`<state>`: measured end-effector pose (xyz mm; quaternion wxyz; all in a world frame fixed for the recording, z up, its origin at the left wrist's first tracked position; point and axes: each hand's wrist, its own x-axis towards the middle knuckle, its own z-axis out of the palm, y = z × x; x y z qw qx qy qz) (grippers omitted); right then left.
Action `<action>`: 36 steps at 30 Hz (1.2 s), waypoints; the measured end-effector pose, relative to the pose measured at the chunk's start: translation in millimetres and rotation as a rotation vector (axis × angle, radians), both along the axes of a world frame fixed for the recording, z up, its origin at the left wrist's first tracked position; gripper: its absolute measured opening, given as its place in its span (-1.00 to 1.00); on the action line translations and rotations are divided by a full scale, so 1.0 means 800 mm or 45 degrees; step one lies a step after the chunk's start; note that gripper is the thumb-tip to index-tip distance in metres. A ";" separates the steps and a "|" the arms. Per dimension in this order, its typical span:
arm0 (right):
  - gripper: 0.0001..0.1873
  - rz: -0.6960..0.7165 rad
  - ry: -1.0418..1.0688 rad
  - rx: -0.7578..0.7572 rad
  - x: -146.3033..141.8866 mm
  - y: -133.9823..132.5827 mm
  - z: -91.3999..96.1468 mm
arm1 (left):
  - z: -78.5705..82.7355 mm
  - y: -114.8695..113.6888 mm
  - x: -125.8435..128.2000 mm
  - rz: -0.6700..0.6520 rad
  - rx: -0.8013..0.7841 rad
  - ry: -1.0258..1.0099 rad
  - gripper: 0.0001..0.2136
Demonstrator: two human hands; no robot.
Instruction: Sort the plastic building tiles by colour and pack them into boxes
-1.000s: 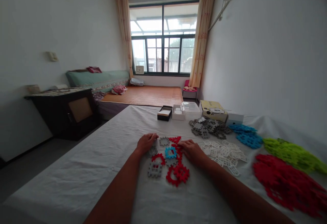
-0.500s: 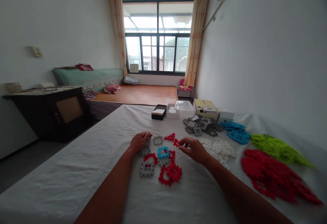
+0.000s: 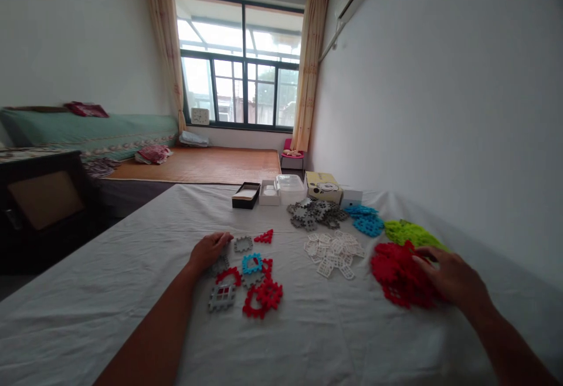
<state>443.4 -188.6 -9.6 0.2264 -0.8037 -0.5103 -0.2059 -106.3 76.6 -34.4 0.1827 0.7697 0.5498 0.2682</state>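
My left hand (image 3: 212, 251) rests on the white cloth, loosely bent fingers reaching right, nothing visibly held. Partly beneath it lies a grey building piece (image 3: 220, 265), with a grey square frame (image 3: 243, 244) just beyond its fingertips. A red triangular piece (image 3: 264, 237) lies further right. Nearer to me are a red frame (image 3: 229, 276), a grey window piece (image 3: 221, 298), a blue frame (image 3: 252, 263) and a red gear-edged piece (image 3: 269, 295). At the far right my right hand (image 3: 453, 274) pinches a red building piece (image 3: 410, 246) at the red pile (image 3: 402, 283); its fingertips are partly hidden.
White window pieces (image 3: 336, 252) are heaped mid-table. Behind are grey (image 3: 316, 214), blue (image 3: 367, 222) and lime-green piles (image 3: 413, 232). A black box (image 3: 246, 196), a white box (image 3: 270, 193), a clear container (image 3: 290, 185) and a yellow box (image 3: 323, 186) stand at the back edge.
My right hand has moved far right, from the red triangular pieces to the red pile. One small red piece has gone from beside the triangle. My view has turned right; the left hand stays put.
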 end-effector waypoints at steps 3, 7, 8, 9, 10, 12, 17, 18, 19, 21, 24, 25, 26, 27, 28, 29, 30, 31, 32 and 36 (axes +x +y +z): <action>-0.62 -0.038 -0.014 -0.097 -0.010 0.001 0.002 | 0.000 -0.002 0.001 0.013 0.002 0.012 -0.52; -0.63 0.369 0.047 -0.019 -0.104 0.045 0.030 | 0.001 -0.005 0.002 0.002 0.029 0.004 -0.53; -0.65 0.548 0.110 -0.059 -0.137 0.060 0.037 | 0.001 -0.006 0.003 0.001 0.029 0.001 -0.53; -0.67 0.730 0.175 -0.121 -0.171 0.075 0.041 | 0.000 -0.006 0.003 0.004 0.028 -0.004 -0.53; -0.70 0.913 0.219 -0.194 -0.206 0.090 0.044 | -0.001 -0.006 0.002 0.006 0.025 -0.009 -0.53; -0.73 1.179 0.262 -0.321 -0.268 0.118 0.042 | -0.002 -0.006 0.001 0.008 0.025 -0.025 -0.53; -0.61 1.337 0.286 -0.444 -0.360 0.171 0.012 | -0.003 -0.007 -0.001 -0.016 0.016 -0.064 -0.52; -0.58 1.318 0.301 -0.442 -0.367 0.178 0.005 | -0.002 -0.007 -0.001 -0.018 0.012 -0.071 -0.52; -0.57 1.295 0.317 -0.435 -0.371 0.182 -0.002 | -0.002 -0.007 0.000 -0.017 0.010 -0.079 -0.52; -0.59 1.257 0.338 -0.420 -0.371 0.187 -0.012 | -0.002 -0.006 0.001 -0.016 0.005 -0.091 -0.54; -0.63 1.210 0.343 -0.396 -0.357 0.189 -0.023 | -0.001 -0.004 0.002 -0.018 0.005 -0.084 -0.55; -0.64 1.189 0.347 -0.390 -0.351 0.189 -0.025 | -0.001 -0.003 0.002 -0.014 0.008 -0.074 -0.55; -0.64 1.169 0.357 -0.389 -0.344 0.189 -0.026 | -0.001 -0.003 0.003 -0.009 0.011 -0.061 -0.54; -0.64 1.151 0.369 -0.389 -0.339 0.189 -0.027 | -0.001 -0.003 0.003 -0.005 0.017 -0.048 -0.54; -0.63 1.141 0.379 -0.395 -0.334 0.190 -0.027 | -0.001 -0.003 0.003 0.000 0.023 -0.036 -0.54; -0.62 1.140 0.384 -0.404 -0.330 0.190 -0.027 | -0.001 -0.003 0.003 0.003 0.026 -0.028 -0.54; -0.61 1.146 0.383 -0.415 -0.327 0.191 -0.026 | -0.001 -0.004 0.003 0.002 0.027 -0.023 -0.54; -0.61 1.154 0.376 -0.424 -0.326 0.191 -0.026 | 0.000 -0.005 0.003 0.000 0.028 -0.022 -0.54; -0.62 1.165 0.362 -0.429 -0.325 0.191 -0.025 | 0.000 -0.005 0.004 -0.003 0.029 -0.022 -0.54; -0.65 1.170 0.318 -0.385 -0.331 0.188 -0.024 | 0.002 -0.007 0.003 -0.004 0.024 -0.020 -0.53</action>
